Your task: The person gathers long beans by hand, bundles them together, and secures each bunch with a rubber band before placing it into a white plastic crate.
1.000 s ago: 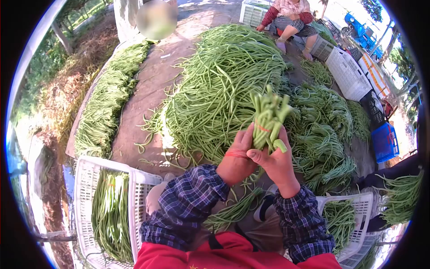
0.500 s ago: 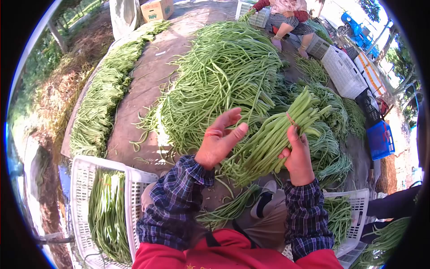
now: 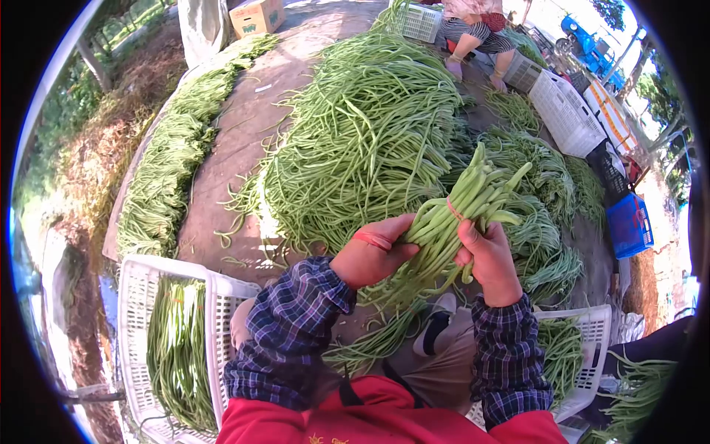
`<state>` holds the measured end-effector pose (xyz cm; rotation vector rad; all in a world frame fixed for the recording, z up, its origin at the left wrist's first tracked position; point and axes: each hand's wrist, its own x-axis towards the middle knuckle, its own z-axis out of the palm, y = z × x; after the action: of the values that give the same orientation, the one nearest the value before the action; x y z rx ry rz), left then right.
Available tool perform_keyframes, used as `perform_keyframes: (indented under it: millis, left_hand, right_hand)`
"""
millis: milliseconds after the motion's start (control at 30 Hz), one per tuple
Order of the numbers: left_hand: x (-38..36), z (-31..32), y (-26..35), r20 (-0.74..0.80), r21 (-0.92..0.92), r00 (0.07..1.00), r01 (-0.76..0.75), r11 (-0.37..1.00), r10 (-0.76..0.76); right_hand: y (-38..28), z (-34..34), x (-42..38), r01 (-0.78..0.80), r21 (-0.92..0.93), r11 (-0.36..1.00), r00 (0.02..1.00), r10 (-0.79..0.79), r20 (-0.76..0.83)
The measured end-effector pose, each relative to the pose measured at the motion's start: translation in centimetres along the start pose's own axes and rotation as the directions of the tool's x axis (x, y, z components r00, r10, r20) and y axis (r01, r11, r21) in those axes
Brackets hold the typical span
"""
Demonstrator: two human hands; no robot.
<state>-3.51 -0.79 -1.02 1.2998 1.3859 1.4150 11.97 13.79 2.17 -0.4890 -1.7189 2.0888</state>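
A bundle of long green beans (image 3: 451,214) is held between my two hands, with a thin reddish rubber band (image 3: 454,209) around it near its upper end. My left hand (image 3: 377,250) is closed on the bundle's left side, and red bands circle that wrist. On the right side, my right hand (image 3: 488,259) grips the bundle just below the band, its thumb pointing up. The lower ends of the beans hang between the hands. Behind the bundle rises a large heap of long beans (image 3: 362,126) on the ground sheet.
To my left a white crate (image 3: 214,325) holds banded beans; another white crate (image 3: 592,355) with beans is at my right. A row of beans (image 3: 163,170) lies far left. A person (image 3: 473,37) sits behind the heap near crates. A blue crate (image 3: 629,226) stands right.
My left hand was open and apart from the bundle; it has moved right and closed on it. The bundle has shifted slightly left. The seated person's arm has moved.
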Motion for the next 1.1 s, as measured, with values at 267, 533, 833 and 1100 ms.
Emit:
perform_keyframes:
  millis: [267, 533, 833, 1100]
  left_hand:
    - [0.4, 0.9, -0.5, -0.070, 0.351, 0.960, -0.229, 0.908, 0.269]
    - [0.9, 1.0, 0.5, -0.086, 0.109, 0.960, -0.256, 0.961, 0.265]
    - [0.8, 1.5, -0.3, -0.080, -0.117, 0.987, -0.151, 0.982, 0.142]
    - [0.6, 1.9, -0.2, 0.053, -0.501, 0.997, -0.029, 0.865, 0.064]
  right_hand:
    - [-1.5, 0.6, -0.6, -0.034, 0.090, 0.995, 0.998, 0.039, -0.055]
    - [-0.4, 0.4, -0.1, -0.023, -0.026, 0.999, 1.000, 0.023, 0.014]
    - [-0.5, 1.4, 0.6, -0.068, 0.187, 0.980, 0.996, 0.079, -0.051]
    - [-0.7, 1.8, 0.4, -0.069, 0.197, 0.978, 0.997, 0.072, -0.011]
